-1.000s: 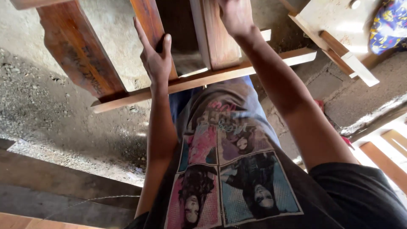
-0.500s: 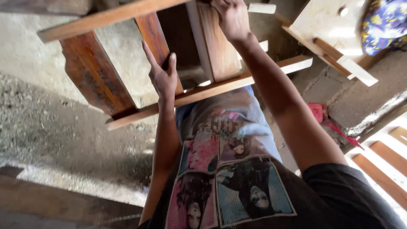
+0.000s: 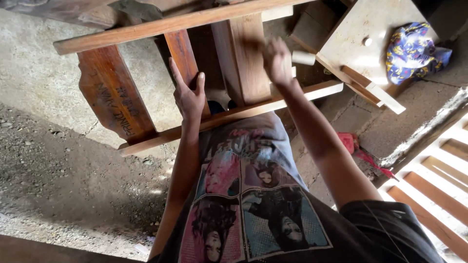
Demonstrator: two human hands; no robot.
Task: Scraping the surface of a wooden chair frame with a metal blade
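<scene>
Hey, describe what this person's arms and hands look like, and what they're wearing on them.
Both arms are bare from the shoulder area down, with no gloves, watch or rings visible. The left hand shows plain, uncovered fingers; the right hand is motion-blurred, so detail is hard to tell. A short black sleeve covers the right upper arm, part of a dark T-shirt with a pink and teal panel print.

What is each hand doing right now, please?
Left hand: open, fingers wrapped loosely round a reddish wooden slat of the frame.
Right hand: blurred, closed on a small pale wooden block beside the middle slat.
</scene>
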